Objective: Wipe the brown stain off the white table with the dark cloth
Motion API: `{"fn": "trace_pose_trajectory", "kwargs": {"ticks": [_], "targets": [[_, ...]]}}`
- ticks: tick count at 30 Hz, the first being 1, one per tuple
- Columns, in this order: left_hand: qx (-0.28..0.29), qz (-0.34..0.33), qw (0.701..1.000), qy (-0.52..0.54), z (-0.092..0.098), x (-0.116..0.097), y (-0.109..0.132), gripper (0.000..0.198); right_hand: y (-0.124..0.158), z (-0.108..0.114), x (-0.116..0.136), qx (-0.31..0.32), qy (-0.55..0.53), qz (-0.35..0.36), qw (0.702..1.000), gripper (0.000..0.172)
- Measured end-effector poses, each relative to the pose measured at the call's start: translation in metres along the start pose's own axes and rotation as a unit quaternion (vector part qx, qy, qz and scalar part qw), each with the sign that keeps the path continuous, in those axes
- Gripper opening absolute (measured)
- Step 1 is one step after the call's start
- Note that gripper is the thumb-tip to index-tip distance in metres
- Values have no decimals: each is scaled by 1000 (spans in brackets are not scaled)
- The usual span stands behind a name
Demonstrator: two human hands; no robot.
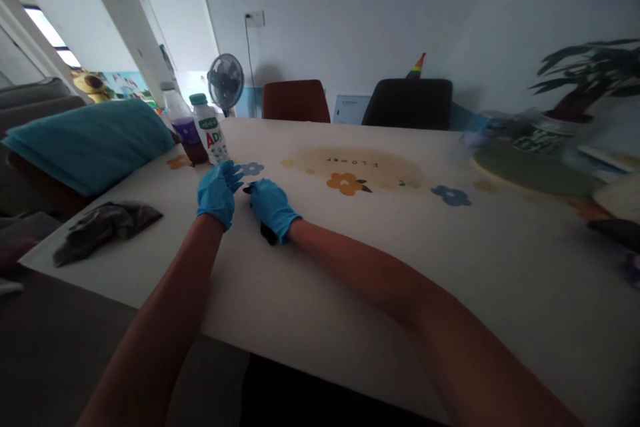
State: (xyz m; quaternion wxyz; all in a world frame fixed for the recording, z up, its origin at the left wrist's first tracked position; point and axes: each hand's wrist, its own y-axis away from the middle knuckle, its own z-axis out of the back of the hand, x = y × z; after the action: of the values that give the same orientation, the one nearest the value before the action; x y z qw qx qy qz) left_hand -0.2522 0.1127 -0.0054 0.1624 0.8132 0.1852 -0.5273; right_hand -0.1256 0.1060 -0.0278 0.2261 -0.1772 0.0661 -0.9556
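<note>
My left hand (216,195), in a blue glove, is just in front of the white bottle with a green cap (210,133). Its fingers are stretched and a little apart, holding nothing that I can see; whether they touch the bottle, I cannot tell. To its right, my right hand (273,207), gloved the same way, is closed over a black object (269,233) low over the white table (310,293). Only the ends of that object show past the glove, so its kind stays hidden. A clear bottle with a purple label and dark liquid (187,130) stands beside the white bottle.
A crumpled dark grey cloth (107,227) lies near the table's left edge. On the right, a potted plant (550,130) stands on a green round mat (520,170). Two chairs (295,100) are behind the far edge, with a fan (226,83) further back.
</note>
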Motion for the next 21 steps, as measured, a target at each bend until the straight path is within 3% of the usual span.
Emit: {"fn": "trace_pose_trajectory", "kwargs": {"ticks": [4, 9, 12, 17, 21], "targets": [[-9, -2, 1000, -11, -5, -9, 13, 20, -2, -2, 24, 18, 7, 77, 997, 22], [-21, 3, 1000, -19, -6, -12, 17, 20, 26, 6, 9, 24, 23, 102, 994, 24], [-23, 9, 999, -22, -6, -11, 17, 19, 54, 20, -23, 23, 19, 81, 996, 27], [-2, 24, 999, -21, -5, -8, 15, 17, 115, 61, -102, 42, 2, 56, 998, 38], [-14, 36, 999, -11, -8, -6, 17, 19, 166, 85, -151, 85, -84, 64, 991, 75]]}}
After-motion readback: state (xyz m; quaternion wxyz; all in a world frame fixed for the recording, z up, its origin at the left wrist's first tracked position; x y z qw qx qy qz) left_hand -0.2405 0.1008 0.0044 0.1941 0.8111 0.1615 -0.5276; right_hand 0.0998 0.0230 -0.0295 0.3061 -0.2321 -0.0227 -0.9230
